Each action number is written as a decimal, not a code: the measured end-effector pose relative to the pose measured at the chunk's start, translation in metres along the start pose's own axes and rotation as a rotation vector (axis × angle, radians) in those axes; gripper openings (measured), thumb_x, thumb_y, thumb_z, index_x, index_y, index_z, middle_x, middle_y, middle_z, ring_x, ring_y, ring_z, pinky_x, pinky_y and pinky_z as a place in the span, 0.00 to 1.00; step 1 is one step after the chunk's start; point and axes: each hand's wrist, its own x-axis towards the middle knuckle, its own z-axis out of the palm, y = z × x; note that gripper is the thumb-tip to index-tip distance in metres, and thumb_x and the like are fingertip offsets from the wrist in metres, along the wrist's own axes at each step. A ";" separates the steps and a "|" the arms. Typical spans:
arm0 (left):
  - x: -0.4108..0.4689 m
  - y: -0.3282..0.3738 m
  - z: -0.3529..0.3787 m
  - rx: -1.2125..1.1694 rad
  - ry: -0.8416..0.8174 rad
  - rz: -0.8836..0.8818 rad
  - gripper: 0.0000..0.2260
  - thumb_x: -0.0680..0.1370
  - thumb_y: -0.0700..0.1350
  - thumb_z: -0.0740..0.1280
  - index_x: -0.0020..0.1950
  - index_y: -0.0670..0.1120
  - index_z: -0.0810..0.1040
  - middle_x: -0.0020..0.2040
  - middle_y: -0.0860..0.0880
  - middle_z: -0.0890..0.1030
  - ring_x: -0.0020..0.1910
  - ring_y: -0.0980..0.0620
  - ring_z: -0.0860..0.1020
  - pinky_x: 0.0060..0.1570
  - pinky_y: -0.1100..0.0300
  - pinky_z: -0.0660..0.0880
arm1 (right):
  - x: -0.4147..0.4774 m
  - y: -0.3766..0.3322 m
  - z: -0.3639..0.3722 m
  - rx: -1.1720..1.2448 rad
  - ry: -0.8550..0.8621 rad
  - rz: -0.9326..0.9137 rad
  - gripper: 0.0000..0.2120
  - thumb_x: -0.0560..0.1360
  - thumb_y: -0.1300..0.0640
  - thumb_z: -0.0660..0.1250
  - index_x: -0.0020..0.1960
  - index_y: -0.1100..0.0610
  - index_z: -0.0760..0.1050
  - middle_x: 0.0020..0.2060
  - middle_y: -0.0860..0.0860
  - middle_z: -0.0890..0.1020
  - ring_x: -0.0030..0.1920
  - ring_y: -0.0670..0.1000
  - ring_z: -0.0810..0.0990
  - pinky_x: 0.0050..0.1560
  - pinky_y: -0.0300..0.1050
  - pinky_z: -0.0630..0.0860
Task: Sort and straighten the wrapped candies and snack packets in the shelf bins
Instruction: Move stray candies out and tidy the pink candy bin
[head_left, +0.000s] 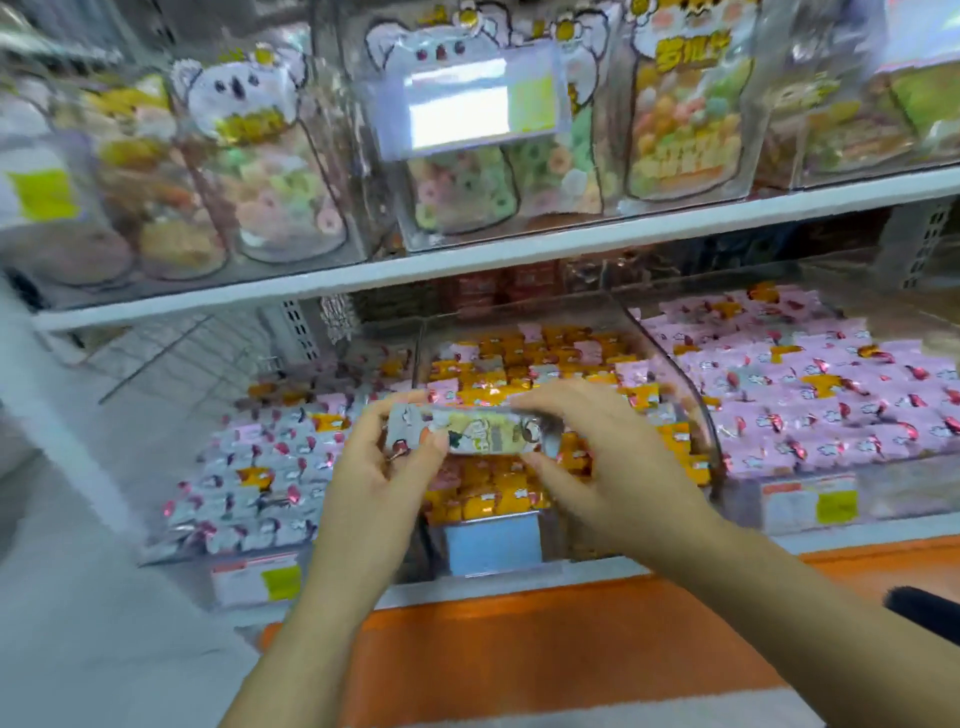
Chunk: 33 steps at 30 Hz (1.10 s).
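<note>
A small stack of wrapped candies (467, 431) is held between both hands above the middle bin. My left hand (384, 467) pinches its left end and my right hand (597, 447) grips its right end, fingers curled over the top. Under them, the middle clear bin (701, 415) holds mostly orange candies (498, 488) with some pink ones mixed in. The left bin holds grey-white candies (260, 483) with a few orange ones. The right bin holds pink candies (810, 395) with a few orange ones.
An upper white shelf (519, 254) carries clear bins of koala-printed snack bags (260, 156) and a price tag holder (467, 98). Price labels (810, 504) sit on the bin fronts. An orange ledge (519, 639) runs below.
</note>
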 end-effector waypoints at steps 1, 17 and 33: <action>0.004 -0.001 -0.004 -0.028 0.019 -0.016 0.07 0.78 0.46 0.66 0.52 0.57 0.74 0.36 0.61 0.79 0.33 0.64 0.76 0.32 0.72 0.70 | 0.005 -0.005 0.007 0.009 -0.023 0.001 0.17 0.73 0.53 0.66 0.62 0.52 0.72 0.54 0.46 0.76 0.56 0.43 0.69 0.57 0.28 0.63; 0.015 -0.047 -0.118 0.173 0.443 -0.169 0.08 0.78 0.46 0.66 0.56 0.53 0.77 0.47 0.56 0.81 0.46 0.59 0.80 0.47 0.64 0.75 | 0.081 -0.072 0.100 0.028 -0.126 -0.018 0.19 0.73 0.50 0.69 0.63 0.48 0.75 0.55 0.44 0.80 0.54 0.48 0.74 0.57 0.45 0.69; 0.016 -0.082 -0.127 0.761 0.209 -0.121 0.10 0.80 0.49 0.61 0.58 0.54 0.79 0.58 0.55 0.76 0.59 0.53 0.70 0.58 0.60 0.64 | 0.118 -0.063 0.129 -0.390 -0.253 -0.156 0.09 0.66 0.57 0.77 0.42 0.46 0.82 0.55 0.52 0.81 0.56 0.58 0.78 0.60 0.60 0.69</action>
